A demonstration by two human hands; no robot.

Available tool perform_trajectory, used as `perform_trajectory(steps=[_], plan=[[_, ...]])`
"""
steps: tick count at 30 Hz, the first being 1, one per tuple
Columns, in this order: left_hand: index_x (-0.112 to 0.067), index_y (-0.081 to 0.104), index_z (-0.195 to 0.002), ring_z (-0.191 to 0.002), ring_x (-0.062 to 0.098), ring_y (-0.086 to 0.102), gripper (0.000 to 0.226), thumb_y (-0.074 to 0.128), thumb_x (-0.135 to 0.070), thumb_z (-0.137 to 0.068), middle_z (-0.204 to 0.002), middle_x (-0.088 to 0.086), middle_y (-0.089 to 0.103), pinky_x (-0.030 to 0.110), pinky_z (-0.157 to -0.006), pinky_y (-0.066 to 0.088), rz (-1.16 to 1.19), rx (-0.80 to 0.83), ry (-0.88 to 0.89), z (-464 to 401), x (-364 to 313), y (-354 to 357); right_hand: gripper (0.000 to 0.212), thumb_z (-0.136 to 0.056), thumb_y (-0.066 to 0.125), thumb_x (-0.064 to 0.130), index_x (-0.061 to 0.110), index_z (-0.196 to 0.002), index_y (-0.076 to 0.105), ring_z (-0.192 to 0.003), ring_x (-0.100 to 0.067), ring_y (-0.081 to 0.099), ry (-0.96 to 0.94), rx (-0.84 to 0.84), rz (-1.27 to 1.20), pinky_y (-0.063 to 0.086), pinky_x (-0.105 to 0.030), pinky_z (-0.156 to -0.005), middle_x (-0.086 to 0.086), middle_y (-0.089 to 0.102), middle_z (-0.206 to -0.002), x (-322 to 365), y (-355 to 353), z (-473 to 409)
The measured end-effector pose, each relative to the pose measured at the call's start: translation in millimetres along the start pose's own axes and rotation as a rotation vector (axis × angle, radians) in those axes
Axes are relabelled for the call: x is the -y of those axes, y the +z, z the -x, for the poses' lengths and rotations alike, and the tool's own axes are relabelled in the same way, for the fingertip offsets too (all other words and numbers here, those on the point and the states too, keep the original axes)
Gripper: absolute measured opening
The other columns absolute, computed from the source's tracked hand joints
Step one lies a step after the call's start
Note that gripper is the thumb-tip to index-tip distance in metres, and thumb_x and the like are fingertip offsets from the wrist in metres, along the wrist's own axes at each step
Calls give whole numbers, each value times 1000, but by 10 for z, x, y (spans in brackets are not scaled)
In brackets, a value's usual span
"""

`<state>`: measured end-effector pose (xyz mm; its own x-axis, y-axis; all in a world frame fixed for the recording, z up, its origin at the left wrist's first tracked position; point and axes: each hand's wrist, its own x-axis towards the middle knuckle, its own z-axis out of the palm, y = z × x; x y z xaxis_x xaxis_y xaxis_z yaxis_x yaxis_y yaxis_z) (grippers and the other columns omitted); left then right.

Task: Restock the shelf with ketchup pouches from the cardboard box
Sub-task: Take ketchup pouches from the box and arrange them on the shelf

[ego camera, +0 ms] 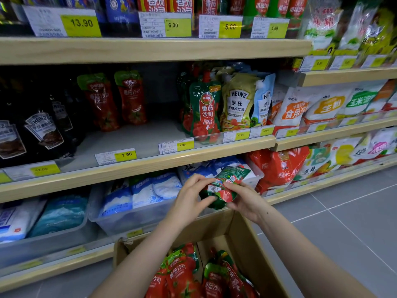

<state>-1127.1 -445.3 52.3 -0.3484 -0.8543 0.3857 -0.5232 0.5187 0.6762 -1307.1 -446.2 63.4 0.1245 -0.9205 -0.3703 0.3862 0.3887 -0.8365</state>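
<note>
Both hands grasp one ketchup pouch (223, 186): left hand (190, 197), right hand (245, 201). Long axis tilts up-right. Bare shelf gap (150, 134) lies up-left, nearer left hand.

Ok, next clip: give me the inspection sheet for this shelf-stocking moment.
Surface: middle shelf has a bare gap beside two red pouches at the back.
Job's things: one ketchup pouch held up; more pouches in the open box.
Clutter: black Heinz pouches to the left, salad dressing to the right.
Hands: left hand and right hand both grip the held pouch.
Cables: nothing seen.
Surroundings: salt bags on the lower shelf, grey tiled floor.
</note>
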Motion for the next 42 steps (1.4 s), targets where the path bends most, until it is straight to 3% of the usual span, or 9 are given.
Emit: perform_trajectory(steps=[4, 9, 14, 16, 21, 27, 30, 37, 42], plan=[[-27, 61, -115, -105, 7, 54, 39, 72, -18, -79, -111, -10, 56, 31, -83, 55, 144, 12, -96, -33, -31, 13, 45, -80, 67, 10, 5, -122, 48, -85, -20, 70, -11, 3, 21, 57, -27, -61, -13, 68, -106, 35, -18, 38], [-37, 67, -103, -100, 5, 62, 42, 77, -10, -73, -104, -11, 66, 28, -78, 57, 506, 10, -300, 13, -22, -12, 43, -83, 64, 17, 2, -120, 50, -91, -24, 69, 33, 35, 26, 58, -28, -62, -17, 68, -108, 49, -79, 85], [-27, 69, -106, -87, -1, 63, 35, 77, -16, -74, -90, -23, 64, 20, -77, 55, 396, -73, -334, 35, -83, 30, 69, -82, 66, 33, 3, -136, 35, -92, -24, 68, 5, -55, 408, 59, -32, -72, -17, 63, -116, 119, -52, 154], [-24, 71, -103, -80, -8, 62, 30, 77, -17, -74, -85, -22, 64, 13, -72, 53, 362, -125, -325, 7, -126, 76, 78, -80, 68, 36, 15, -142, 27, -93, -22, 68, -78, -72, 529, 58, -33, -78, -15, 59, -121, 138, -35, 190], [-28, 72, -93, -80, -12, 62, 26, 78, -13, -72, -80, -23, 66, 8, -73, 50, 400, -110, -285, -88, -165, 151, 31, -82, 67, 31, 16, -109, 64, -102, -22, 64, -258, -12, 659, 54, -42, -91, -13, 63, -113, 144, -75, 295], [-38, 69, -91, -87, -9, 63, 31, 73, -11, -77, -88, -21, 67, 10, -73, 50, 520, -62, -283, -104, -135, 149, 43, -76, 69, 43, 29, -116, 63, -103, -10, 61, -378, -89, 798, 53, -37, -92, 7, 64, -112, 117, -143, 333], [-37, 69, -94, -87, -10, 63, 26, 67, -13, -83, -92, -18, 68, 8, -71, 49, 509, -70, -264, -118, -151, 180, 44, -77, 69, 41, 28, -119, 62, -103, -10, 62, -397, -125, 819, 53, -37, -91, 5, 65, -113, 110, -141, 311], [-19, 74, -97, -80, -10, 62, 16, 61, -19, -88, -79, -21, 66, 12, -68, 51, 287, -344, -169, -105, -248, 352, 23, -81, 67, 29, 20, -101, 72, -93, -17, 68, -443, -272, 708, 52, -48, -89, 0, 74, -94, 46, -129, 295], [-18, 74, -97, -80, -14, 60, 15, 65, -19, -86, -82, -19, 66, 6, -68, 47, 233, -315, -138, -155, -260, 339, 14, -80, 70, 22, 16, -92, 75, -85, -19, 69, -458, -383, 658, 53, -48, -86, -3, 74, -86, 43, -90, 260]])
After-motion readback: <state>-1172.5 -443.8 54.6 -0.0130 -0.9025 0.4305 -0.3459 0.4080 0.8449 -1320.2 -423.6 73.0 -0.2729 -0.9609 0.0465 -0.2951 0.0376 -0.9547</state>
